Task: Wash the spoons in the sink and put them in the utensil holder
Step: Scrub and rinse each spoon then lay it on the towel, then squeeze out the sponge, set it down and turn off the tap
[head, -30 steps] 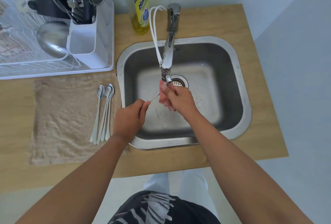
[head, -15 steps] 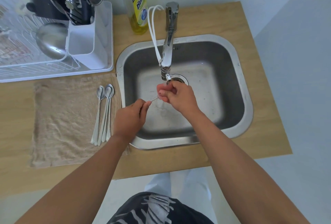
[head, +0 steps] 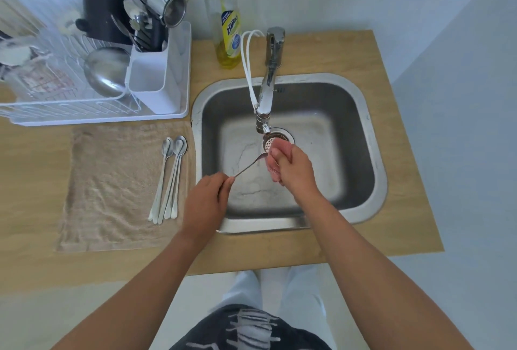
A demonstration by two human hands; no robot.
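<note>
far left: we see a white dish rack (head: 70, 109) on the wooden counter (head: 397, 210), holding a steel bowl (head: 105, 71) tipped on its side and a dark pot (head: 103, 14) behind it

right end of the rack: we note a white utensil holder (head: 152, 84), two compartments visible; the far one is crowded with dark-handled cutlery and a steel cup (head: 167, 4) lying tilted on top, while we cannot see what, if anything, is in the near one

near the rack, left of the sink: we log a beige towel (head: 112, 187) spread flat, with a bundle of long-handled spoons (head: 169, 179) on its right part, bowls pointing far, handles near, lying side by side and touching

centre left: our left hand (head: 205, 204) is over the near left rim of the sink, thumb and fingers pinching the handle end of one spoon (head: 249, 165), which slants up and right over the basin

centre: we list a steel sink (head: 372, 137), drain strainer (head: 270, 141) at the far middle, and a chrome faucet (head: 268, 84) reaching over it with a white looped cord (head: 249, 70) hanging beside it

far of the sink: a dish soap bottle (head: 226, 19), yellow liquid in it, stands upright just left of the faucet base

centre right: our right hand (head: 291, 168) is just below the spout, fingers curled around a pink sponge (head: 272, 166) clasped against the bowl end of the held spoon; the spoon's bowl is mostly hidden there
</note>
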